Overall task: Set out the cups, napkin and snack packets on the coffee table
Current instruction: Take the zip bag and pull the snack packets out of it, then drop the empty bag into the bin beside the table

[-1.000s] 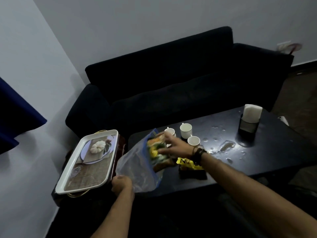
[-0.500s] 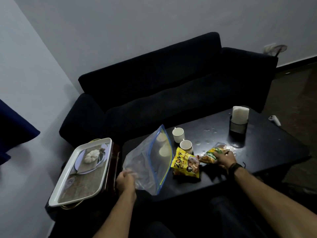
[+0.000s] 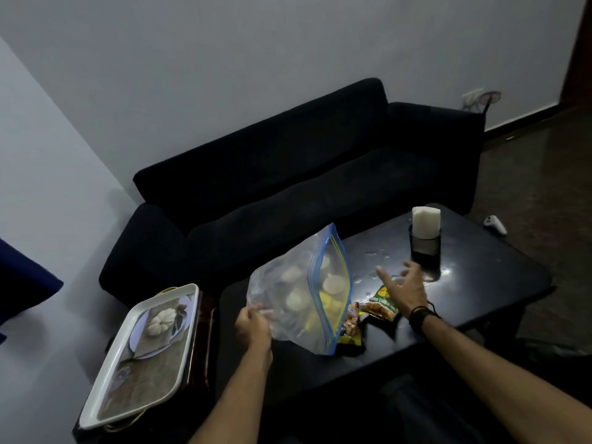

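My left hand [image 3: 253, 325] grips the bottom of a clear zip bag [image 3: 298, 302] with a blue rim, held up over the left part of the black coffee table [image 3: 499, 283]. Through the plastic I see white cups [image 3: 333, 283] standing on the table behind it. A yellow snack packet [image 3: 350, 330] lies half hidden by the bag's lower edge. To its right a green and orange snack packet [image 3: 381, 304] lies flat. My right hand [image 3: 405, 288] hovers just above that packet, fingers spread, holding nothing. White napkins [image 3: 426, 221] stand in a black holder [image 3: 426, 246] at the far right.
A white tray [image 3: 144, 354] with a printed picture rests on a small dark stand left of the table. A black sofa [image 3: 288, 193] runs behind the table. Water drops glint on the tabletop near the holder. A white controller [image 3: 496, 224] lies on the floor at right.
My right hand has let go of the green and orange packet and lifted off it with fingers open. The bag has swung right, now covering the cups and part of the yellow packet.
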Demonstrator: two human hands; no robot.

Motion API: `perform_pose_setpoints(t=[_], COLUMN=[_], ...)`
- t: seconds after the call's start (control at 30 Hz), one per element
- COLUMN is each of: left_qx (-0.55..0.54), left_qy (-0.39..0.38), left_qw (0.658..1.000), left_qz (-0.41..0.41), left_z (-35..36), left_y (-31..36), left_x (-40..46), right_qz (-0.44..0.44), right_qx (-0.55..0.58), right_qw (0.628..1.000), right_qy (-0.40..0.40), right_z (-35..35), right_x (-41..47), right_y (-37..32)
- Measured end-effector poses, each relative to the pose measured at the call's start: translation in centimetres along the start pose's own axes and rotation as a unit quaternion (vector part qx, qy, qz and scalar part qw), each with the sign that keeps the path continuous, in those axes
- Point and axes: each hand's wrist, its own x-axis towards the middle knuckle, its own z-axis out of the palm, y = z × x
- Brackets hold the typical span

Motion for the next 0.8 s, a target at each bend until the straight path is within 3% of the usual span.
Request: perform_pose_setpoints(t=[0.1,0.2,0.27,0.37,0.53,0.6,0.67,0.73,0.8], left_qx=[-0.005,0.004,0.020,0.002,0.055,0.069,0.107,0.177,0.238], left_qy=[-0.016,-0.065,-0.111,-0.218,-0.395,-0.418,-0.414,-0.406,-0.437], left_qw=[1.000,0.996,0.988,0.963,0.880,0.858,0.831,0.772,0.722], left_qz=[0.018,0.060,0.101,0.161,0.256,0.289,0.356,0.455,0.482], left_z=[1.8,3.6,4.9,6.4,8.2,8.5,8.5,8.9,9.4], left_y=[1.2,2.9,4.2,6.2,8.3,8.7,8.9,8.5,7.7], left_x=[-1.3,-2.9,-4.1,-6.6,-11.9,-13.8,-15.4,-16.6,-18.2], right_qz=[0.030,0.043,0.022,-0.013,-0.103,-0.089,-0.049,-0.015,-0.030], right_qx=[0.153,0.223,0.210,0.172,0.169,0.197,0.308,0.375,0.347], right_qw=[0.966,0.918,0.921,0.959,0.966,0.961,0.929,0.894,0.906], right_qy=[-0.206,-0.326,-0.328,-0.226,-0.169,-0.171,-0.199,-0.243,-0.239], right_z=[-1.0,-1.9,-2.9,-4.5,-8.2,-9.5,-10.7,-12.1,-13.2], right_x=[-1.5,-2.9,-3.8,-5.2,-7.6,-8.1,-8.3,-8.6,-8.8], right_y=[-3.3,-5.4,-6.7,-8.3,-10.1,-11.0,-11.4,-11.1,-10.2])
